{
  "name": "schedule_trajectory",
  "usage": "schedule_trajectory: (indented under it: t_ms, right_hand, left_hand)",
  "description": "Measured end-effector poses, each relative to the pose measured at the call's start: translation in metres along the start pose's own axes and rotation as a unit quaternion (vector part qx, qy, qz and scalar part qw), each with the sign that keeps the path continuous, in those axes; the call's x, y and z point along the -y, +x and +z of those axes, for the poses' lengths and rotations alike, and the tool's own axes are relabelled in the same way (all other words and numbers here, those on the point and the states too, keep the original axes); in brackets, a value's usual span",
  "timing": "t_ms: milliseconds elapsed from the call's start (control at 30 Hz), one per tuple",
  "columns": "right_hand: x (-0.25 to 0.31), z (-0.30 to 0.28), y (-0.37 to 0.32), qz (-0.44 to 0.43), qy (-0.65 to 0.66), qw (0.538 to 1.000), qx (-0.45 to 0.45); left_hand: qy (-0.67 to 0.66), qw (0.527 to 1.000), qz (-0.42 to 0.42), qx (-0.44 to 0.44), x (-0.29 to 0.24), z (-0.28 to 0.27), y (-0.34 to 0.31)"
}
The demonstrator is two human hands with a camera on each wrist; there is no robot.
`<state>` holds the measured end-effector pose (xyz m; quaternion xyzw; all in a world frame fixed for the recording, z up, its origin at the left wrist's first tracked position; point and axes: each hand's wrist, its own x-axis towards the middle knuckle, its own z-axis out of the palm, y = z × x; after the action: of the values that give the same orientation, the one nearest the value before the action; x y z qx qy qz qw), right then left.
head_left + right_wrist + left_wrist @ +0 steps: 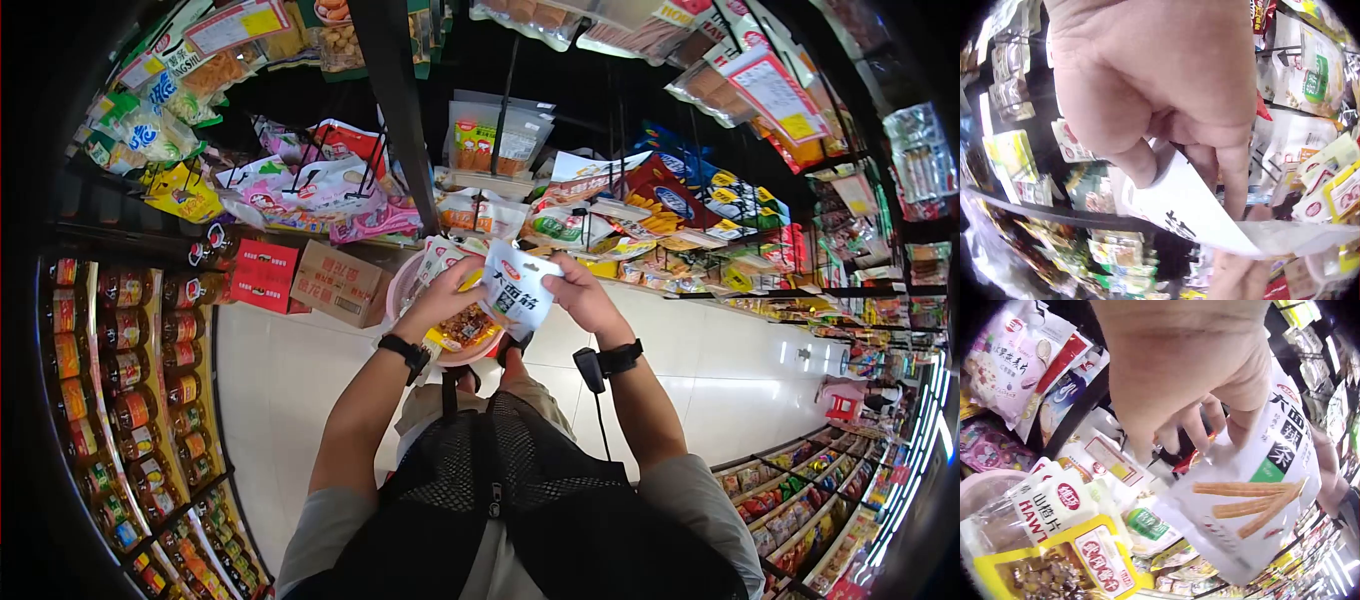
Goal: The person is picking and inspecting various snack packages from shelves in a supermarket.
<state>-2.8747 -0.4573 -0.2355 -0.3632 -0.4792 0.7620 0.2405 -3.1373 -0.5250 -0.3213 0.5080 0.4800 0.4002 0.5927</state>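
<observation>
A white snack bag with black lettering is held up in front of the body. Printed on its face are long orange-brown strips, seen in the left wrist view. My right hand pinches its upper right corner between thumb and fingers. On its left edge, my left hand grips the bag. A yellow-edged snack bag and a white hawthorn bag stick up from a pink basket below the left hand. The right wrist view shows the white bag bent at the right thumb.
Hanging snack packs and a shelf of bags lie ahead. Cardboard cartons stand left of the basket. Racks of bottled goods line the left, packet shelves the lower right. Pale tiled floor lies between.
</observation>
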Motion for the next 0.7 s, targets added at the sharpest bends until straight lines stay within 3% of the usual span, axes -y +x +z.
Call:
schedule_trajectory:
  t_ms: [67,200,233,367,467,567,633,700]
  right_hand:
    - [0.025,0.011,-0.012,-0.028,0.146,0.988,-0.038]
    - [0.027,-0.006,-0.032,-0.04,0.174,0.98,-0.086]
    - [0.025,-0.009,-0.038,-0.041,0.181,0.978,-0.095]
    - [0.031,0.012,-0.071,-0.062,0.198,0.96,-0.189]
    - [-0.011,0.001,-0.092,-0.038,0.215,0.961,-0.169]
    - [-0.046,-0.003,-0.118,0.074,0.157,0.977,-0.124]
    - [-0.072,-0.011,-0.136,0.073,0.106,0.991,-0.047]
    - [-0.086,-0.024,-0.159,0.076,0.15,0.985,-0.039]
  left_hand:
    - [-0.126,0.99,0.007,0.063,0.002,0.005,-0.007]
    - [-0.212,0.963,-0.08,0.148,-0.03,0.032,-0.031]
    - [-0.276,0.946,-0.094,0.141,-0.051,0.043,-0.041]
    - [-0.365,0.915,-0.143,0.098,-0.037,0.08,-0.049]
    - [-0.377,0.915,-0.14,0.024,-0.03,0.101,-0.052]
    - [-0.346,0.928,-0.137,-0.009,-0.02,0.125,-0.055]
    - [-0.268,0.953,-0.139,-0.01,0.008,0.145,-0.053]
    - [-0.256,0.959,-0.118,0.027,0.0,0.17,-0.058]
